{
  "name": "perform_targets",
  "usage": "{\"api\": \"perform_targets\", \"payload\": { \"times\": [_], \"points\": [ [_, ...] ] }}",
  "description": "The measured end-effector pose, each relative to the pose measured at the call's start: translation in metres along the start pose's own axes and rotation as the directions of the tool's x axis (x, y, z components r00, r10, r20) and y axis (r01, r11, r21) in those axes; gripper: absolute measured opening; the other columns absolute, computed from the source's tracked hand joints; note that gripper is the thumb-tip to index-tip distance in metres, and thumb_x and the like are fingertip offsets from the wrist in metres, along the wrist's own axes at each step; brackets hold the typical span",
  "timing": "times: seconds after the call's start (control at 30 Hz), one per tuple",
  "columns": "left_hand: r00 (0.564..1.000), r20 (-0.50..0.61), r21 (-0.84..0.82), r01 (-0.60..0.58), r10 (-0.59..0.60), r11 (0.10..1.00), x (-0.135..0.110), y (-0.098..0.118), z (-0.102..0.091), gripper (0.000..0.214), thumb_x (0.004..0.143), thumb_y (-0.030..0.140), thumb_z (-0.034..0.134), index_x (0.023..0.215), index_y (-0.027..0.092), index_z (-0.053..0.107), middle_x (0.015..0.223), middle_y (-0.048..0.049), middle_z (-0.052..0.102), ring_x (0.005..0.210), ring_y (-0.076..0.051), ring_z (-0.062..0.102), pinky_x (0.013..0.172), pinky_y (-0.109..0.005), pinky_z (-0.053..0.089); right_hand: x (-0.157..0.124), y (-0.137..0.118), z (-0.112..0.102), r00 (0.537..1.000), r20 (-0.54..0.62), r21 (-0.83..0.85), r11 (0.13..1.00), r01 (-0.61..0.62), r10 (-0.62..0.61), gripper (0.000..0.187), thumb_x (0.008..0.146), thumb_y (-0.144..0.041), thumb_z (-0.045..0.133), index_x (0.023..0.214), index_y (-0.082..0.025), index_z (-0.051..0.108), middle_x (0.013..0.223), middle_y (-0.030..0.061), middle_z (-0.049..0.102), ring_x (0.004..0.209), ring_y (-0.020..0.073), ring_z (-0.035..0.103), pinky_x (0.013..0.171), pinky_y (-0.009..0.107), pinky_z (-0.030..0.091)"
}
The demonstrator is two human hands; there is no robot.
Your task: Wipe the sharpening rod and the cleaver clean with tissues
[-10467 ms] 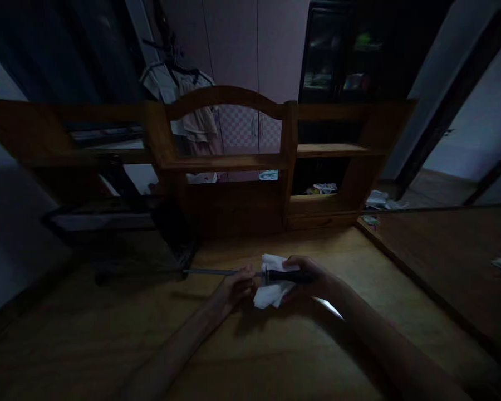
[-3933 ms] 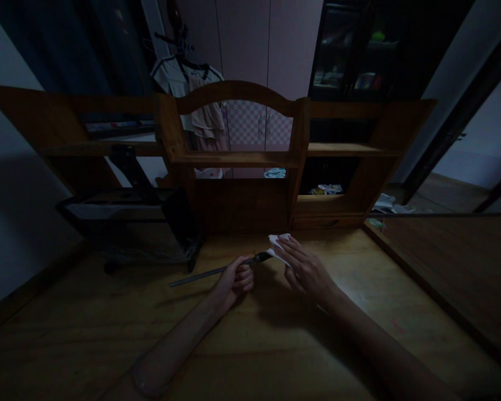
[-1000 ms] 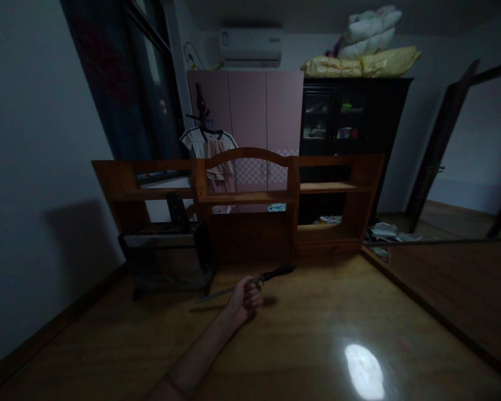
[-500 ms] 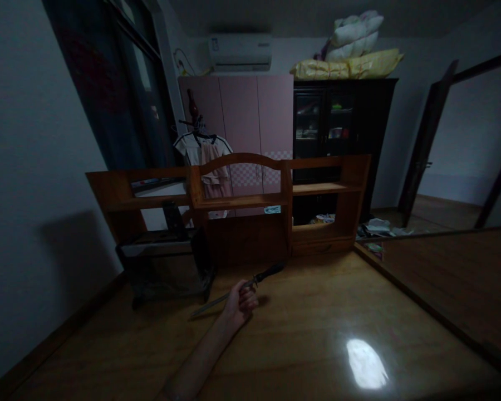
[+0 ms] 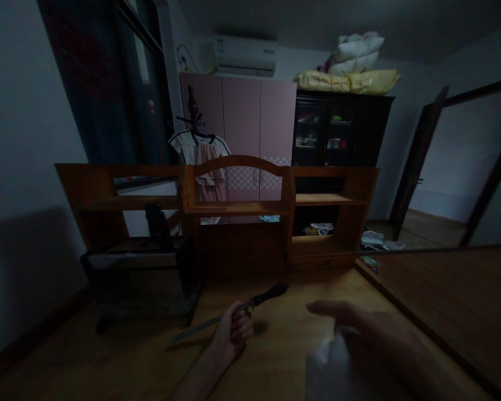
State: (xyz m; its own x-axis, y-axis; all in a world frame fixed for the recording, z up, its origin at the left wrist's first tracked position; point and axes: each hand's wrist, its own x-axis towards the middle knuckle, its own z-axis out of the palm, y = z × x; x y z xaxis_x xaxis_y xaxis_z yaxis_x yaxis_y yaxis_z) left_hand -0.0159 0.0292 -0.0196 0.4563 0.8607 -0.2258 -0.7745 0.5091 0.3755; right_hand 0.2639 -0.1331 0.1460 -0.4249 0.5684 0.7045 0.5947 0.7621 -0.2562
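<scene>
My left hand [image 5: 232, 331] is closed round the metal rod of a sharpening steel [image 5: 237, 309], just below its guard. The steel's black handle [image 5: 270, 293] points up and to the right, and its thin rod runs down to the left above the wooden desk [image 5: 275, 356]. My right hand [image 5: 359, 328] has come in at the lower right, blurred by motion, with a finger stretched toward the steel. It holds a crumpled white cloth [image 5: 329, 365].
A wooden shelf unit [image 5: 237, 209] stands at the back of the desk. A dark printer-like box [image 5: 142, 275] sits at its left. A second wooden surface [image 5: 451, 295] lies to the right. Pink wardrobe [image 5: 242, 122] and dark cabinet [image 5: 338, 128] stand behind.
My right hand has come back into view at the lower right with the white cloth. My left hand still holds the steel, nearly unmoved. The view has shifted slightly.
</scene>
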Motion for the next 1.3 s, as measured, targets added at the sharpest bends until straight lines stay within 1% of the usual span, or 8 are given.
{"api": "perform_targets", "payload": {
  "times": [0.07, 0.17, 0.33, 0.47, 0.63, 0.73, 1.0, 1.3],
  "points": [
    [1.0, -0.013, -0.009, -0.014, 0.014, 1.0, 0.001, -0.002, 0.0, 0.046, 0.089, 0.029, 0.043, 0.05, 0.023, 0.02, 0.04, 0.0117, 0.009, 0.029, -0.004, 0.008, 0.033, -0.02, 0.016, 0.028, 0.028, 0.01, 0.966, 0.086, 0.166, 0.952, -0.257, 0.246, 0.035, 0.091, -0.034, 0.048, 0.122, -0.031, 0.062, 0.096, 0.0066, 0.071, 0.081, 0.0239, 0.067, 0.063, 0.032, 0.054],
    [1.0, -0.019, -0.033, 0.018, -0.018, 0.999, 0.004, -0.007, -0.002, 0.047, 0.087, 0.031, 0.047, 0.049, 0.024, 0.02, 0.039, 0.0115, 0.009, 0.029, -0.004, 0.007, 0.032, -0.02, 0.016, 0.049, 0.088, 0.042, 0.819, 0.245, 0.459, 0.682, -0.569, 0.518, 0.032, 0.088, -0.037, 0.045, 0.102, -0.021, 0.069, 0.072, 0.0029, 0.066, 0.058, 0.0177, 0.059, 0.049, 0.025, 0.043],
    [0.993, -0.058, -0.056, 0.102, -0.106, 0.993, 0.007, -0.006, -0.01, 0.051, 0.085, 0.033, 0.048, 0.048, 0.025, 0.015, 0.038, 0.0114, 0.004, 0.028, -0.004, 0.004, 0.03, -0.021, 0.015, 0.052, 0.183, 0.1, 0.677, 0.292, 0.662, 0.368, -0.653, 0.676, 0.037, 0.078, -0.045, 0.048, 0.092, -0.018, 0.07, 0.08, 0.0045, 0.067, 0.067, 0.0192, 0.058, 0.06, 0.028, 0.044],
    [0.988, -0.114, -0.079, 0.094, -0.103, 0.992, 0.008, -0.001, -0.017, 0.048, 0.088, 0.037, 0.044, 0.05, 0.024, 0.017, 0.039, 0.0109, 0.006, 0.028, -0.005, 0.006, 0.029, -0.02, 0.015, 0.036, 0.211, 0.131, 0.636, 0.292, 0.664, 0.328, -0.673, 0.714, 0.032, 0.066, -0.035, 0.055, 0.089, -0.019, 0.069, 0.083, 0.0038, 0.068, 0.073, 0.0204, 0.059, 0.065, 0.028, 0.044],
    [0.98, -0.131, -0.043, 0.145, -0.149, 0.989, 0.01, 0.0, -0.023, 0.054, 0.088, 0.039, 0.047, 0.05, 0.024, 0.013, 0.038, 0.0099, 0.007, 0.026, -0.005, 0.009, 0.029, -0.02, 0.015, 0.006, 0.21, 0.151, 0.569, 0.25, 0.626, 0.317, -0.713, 0.784, 0.033, 0.067, -0.026, 0.057, 0.098, -0.021, 0.066, 0.091, 0.0028, 0.069, 0.086, 0.0239, 0.062, 0.073, 0.031, 0.047],
    [0.98, -0.112, -0.013, 0.165, -0.165, 0.986, 0.013, 0.0, -0.024, 0.057, 0.087, 0.042, 0.05, 0.049, 0.025, 0.011, 0.037, 0.0096, 0.007, 0.026, -0.005, 0.009, 0.028, -0.021, 0.017, 0.003, 0.205, 0.15, 0.581, 0.217, 0.631, 0.341, -0.697, 0.785, 0.037, 0.071, -0.031, 0.062, 0.106, -0.022, 0.062, 0.092, 0.0028, 0.069, 0.085, 0.0256, 0.064, 0.072, 0.033, 0.049],
    [0.982, -0.018, 0.132, 0.19, -0.189, 0.973, 0.01, -0.007, -0.014, 0.054, 0.08, 0.036, 0.058, 0.046, 0.025, 0.018, 0.035, 0.0107, 0.012, 0.027, -0.004, 0.01, 0.03, -0.021, 0.019, 0.017, 0.189, 0.136, 0.712, 0.095, 0.541, 0.565, -0.623, 0.695, 0.029, 0.08, -0.038, 0.062, 0.099, -0.018, 0.068, 0.091, 0.0064, 0.071, 0.086, 0.0273, 0.063, 0.075, 0.034, 0.048],
    [0.99, -0.136, 0.486, 0.091, -0.028, 0.869, 0.001, -0.023, -0.002, 0.056, 0.074, 0.05, 0.069, 0.047, 0.024, 0.028, 0.036, 0.012, 0.017, 0.03, -0.004, 0.012, 0.033, -0.022, 0.022, 0.02, 0.152, 0.136, 0.747, 0.295, 0.524, 0.552, -0.648, 0.596, 0.042, 0.087, -0.05, 0.055, 0.075, -0.013, 0.071, 0.068, 0.0028, 0.067, 0.068, 0.0225, 0.06, 0.061, 0.028, 0.043]
  ]
}}
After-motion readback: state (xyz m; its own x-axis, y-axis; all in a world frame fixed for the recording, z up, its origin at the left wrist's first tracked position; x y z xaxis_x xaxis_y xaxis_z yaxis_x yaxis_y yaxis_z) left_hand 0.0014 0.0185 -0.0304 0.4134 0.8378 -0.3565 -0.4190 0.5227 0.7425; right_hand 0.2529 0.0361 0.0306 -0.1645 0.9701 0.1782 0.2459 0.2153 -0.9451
